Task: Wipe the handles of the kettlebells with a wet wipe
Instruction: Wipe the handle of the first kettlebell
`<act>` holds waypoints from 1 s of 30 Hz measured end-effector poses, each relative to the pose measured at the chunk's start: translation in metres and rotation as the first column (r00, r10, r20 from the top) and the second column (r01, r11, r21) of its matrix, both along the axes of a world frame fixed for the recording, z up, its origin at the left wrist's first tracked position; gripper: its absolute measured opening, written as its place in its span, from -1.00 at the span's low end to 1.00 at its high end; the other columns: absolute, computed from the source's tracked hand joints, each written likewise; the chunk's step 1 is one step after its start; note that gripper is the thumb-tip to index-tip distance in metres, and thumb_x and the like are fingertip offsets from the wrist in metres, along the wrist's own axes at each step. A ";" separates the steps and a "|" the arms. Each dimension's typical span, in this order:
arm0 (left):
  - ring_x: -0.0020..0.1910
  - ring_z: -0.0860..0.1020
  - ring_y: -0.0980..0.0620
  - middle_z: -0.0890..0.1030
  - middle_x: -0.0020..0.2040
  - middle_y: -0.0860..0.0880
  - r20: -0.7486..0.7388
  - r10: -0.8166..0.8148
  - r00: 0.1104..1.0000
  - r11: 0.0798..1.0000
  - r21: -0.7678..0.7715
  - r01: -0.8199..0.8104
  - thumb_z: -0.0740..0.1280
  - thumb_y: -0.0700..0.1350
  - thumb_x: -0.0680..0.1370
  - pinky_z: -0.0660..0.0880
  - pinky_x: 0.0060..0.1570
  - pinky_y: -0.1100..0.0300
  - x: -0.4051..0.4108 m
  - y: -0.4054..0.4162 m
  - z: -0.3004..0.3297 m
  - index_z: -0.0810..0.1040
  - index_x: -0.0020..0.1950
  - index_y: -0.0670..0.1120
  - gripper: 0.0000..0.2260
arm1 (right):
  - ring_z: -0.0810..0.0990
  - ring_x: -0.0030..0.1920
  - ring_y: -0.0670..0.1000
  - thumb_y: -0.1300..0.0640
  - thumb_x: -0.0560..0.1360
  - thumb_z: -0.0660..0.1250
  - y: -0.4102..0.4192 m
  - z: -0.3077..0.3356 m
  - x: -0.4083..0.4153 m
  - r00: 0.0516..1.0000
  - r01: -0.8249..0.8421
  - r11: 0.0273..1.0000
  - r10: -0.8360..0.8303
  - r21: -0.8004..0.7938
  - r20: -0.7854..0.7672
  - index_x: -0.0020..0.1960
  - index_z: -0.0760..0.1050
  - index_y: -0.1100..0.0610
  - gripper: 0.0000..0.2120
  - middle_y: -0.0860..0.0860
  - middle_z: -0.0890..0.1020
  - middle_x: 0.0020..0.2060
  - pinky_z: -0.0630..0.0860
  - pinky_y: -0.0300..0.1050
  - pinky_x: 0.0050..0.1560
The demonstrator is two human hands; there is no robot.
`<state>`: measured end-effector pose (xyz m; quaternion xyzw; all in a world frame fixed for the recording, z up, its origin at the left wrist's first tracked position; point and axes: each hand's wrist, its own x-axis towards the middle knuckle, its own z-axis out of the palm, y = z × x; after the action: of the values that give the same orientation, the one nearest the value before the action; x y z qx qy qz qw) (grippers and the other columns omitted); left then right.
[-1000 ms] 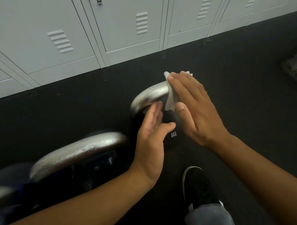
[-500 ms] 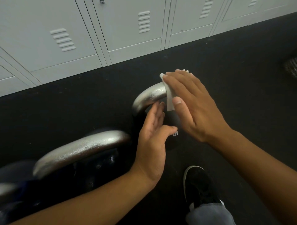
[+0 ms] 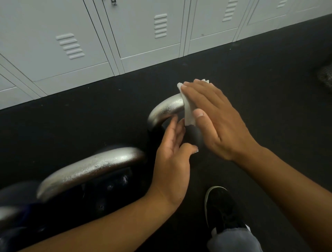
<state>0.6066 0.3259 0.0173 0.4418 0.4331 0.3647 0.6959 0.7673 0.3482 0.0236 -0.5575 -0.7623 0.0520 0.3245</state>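
A row of pale grey metal lockers (image 3: 136, 34) ran across the top from nine o'clock to one o'clock, each door carrying a block of louvred vents (image 3: 160, 26); a latch (image 3: 113, 2) showed at twelve o'clock; below them a dark, speckled rubber floor (image 3: 260, 68) filled the rest; light fell soft and even; a blurred dark object (image 3: 326, 75) sat at three o'clock.

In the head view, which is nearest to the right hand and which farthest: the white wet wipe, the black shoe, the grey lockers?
From the right hand:
1. White wet wipe, under its fingers on the silver kettlebell handle.
2. Black shoe, below, by the forearm.
3. Grey lockers, along the far wall.
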 end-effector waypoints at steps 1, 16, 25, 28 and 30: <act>0.36 0.49 0.33 0.57 0.36 0.21 -0.076 0.009 0.997 1.000 0.009 -0.009 0.30 -0.17 0.45 0.49 0.30 0.31 0.001 -0.001 0.000 0.35 0.56 0.14 -0.34 | 0.22 0.64 0.01 0.09 0.70 0.01 -0.002 0.001 0.001 0.997 -0.004 1.000 0.005 0.005 -0.081 0.63 0.23 0.23 -0.47 0.07 0.31 0.60 0.19 0.02 0.62; 0.67 -0.20 -0.19 -0.23 0.68 -0.21 -0.893 0.371 0.256 0.371 0.395 0.840 0.01 -0.02 0.68 -0.09 0.64 -0.11 0.019 0.034 0.047 -0.22 0.67 -0.22 -0.35 | 0.40 0.51 -0.18 0.16 0.78 -0.05 -0.008 -0.010 0.022 0.862 0.158 0.966 -0.237 -0.206 -0.449 0.57 0.39 0.09 -0.57 -0.11 0.48 0.49 0.34 -0.15 0.52; 0.67 -0.13 -0.26 -0.11 0.67 -0.30 -0.893 0.407 0.194 0.384 0.360 0.850 0.06 -0.04 0.67 -0.06 0.63 -0.15 0.013 0.032 0.042 -0.20 0.65 -0.27 -0.32 | 0.04 0.63 -0.28 -0.02 0.74 -0.08 -0.025 -0.009 0.019 0.912 0.128 0.932 -0.245 -0.339 -0.329 0.70 0.07 0.01 -0.47 -0.14 0.12 0.67 0.04 -0.16 0.66; 0.66 -0.15 -0.28 -0.11 0.66 -0.31 -0.896 0.409 0.174 0.349 0.330 0.877 0.08 -0.05 0.66 -0.09 0.62 -0.14 0.018 0.039 0.050 -0.23 0.64 -0.28 -0.30 | 0.03 0.65 -0.24 -0.08 0.73 -0.09 -0.023 -0.008 0.015 0.903 0.140 0.936 -0.254 -0.321 -0.346 0.69 0.09 0.01 -0.45 -0.13 0.13 0.67 0.05 -0.06 0.68; 0.67 -0.11 -0.26 -0.09 0.67 -0.29 -0.894 0.406 0.190 0.345 0.343 0.874 0.08 -0.06 0.67 -0.07 0.63 -0.13 0.019 0.043 0.051 -0.21 0.64 -0.27 -0.32 | 0.04 0.65 -0.21 -0.11 0.70 -0.09 -0.021 -0.011 0.008 0.880 0.169 0.942 -0.277 -0.291 -0.385 0.69 0.12 0.03 -0.42 -0.12 0.16 0.67 0.05 -0.03 0.68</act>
<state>0.6256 0.3686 0.0683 0.9269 0.3733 0.0230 -0.0308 0.7756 0.3272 0.0121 -0.6541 -0.5919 0.2278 0.4121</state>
